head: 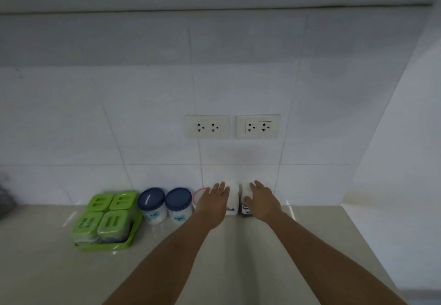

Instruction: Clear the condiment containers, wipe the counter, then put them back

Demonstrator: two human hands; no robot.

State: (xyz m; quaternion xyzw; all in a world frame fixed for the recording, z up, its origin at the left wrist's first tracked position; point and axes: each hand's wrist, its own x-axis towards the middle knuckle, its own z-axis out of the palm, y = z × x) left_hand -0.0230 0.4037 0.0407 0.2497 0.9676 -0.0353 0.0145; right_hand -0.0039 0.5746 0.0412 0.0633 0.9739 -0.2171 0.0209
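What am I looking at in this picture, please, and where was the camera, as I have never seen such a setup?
There is no machine here: a person wears one wide-angle camera on the head, looking down at both bare arms. On the pale stone counter stand a green plastic tray of four green-lidded boxes, two clear jars with dark blue lids and a red-rimmed container. The left hand, fingers straight, touches the white shaker labelled Salt. The right hand lies over a white-capped shaker with a dark label; whether it grips is unclear. Two wall sockets sit above.
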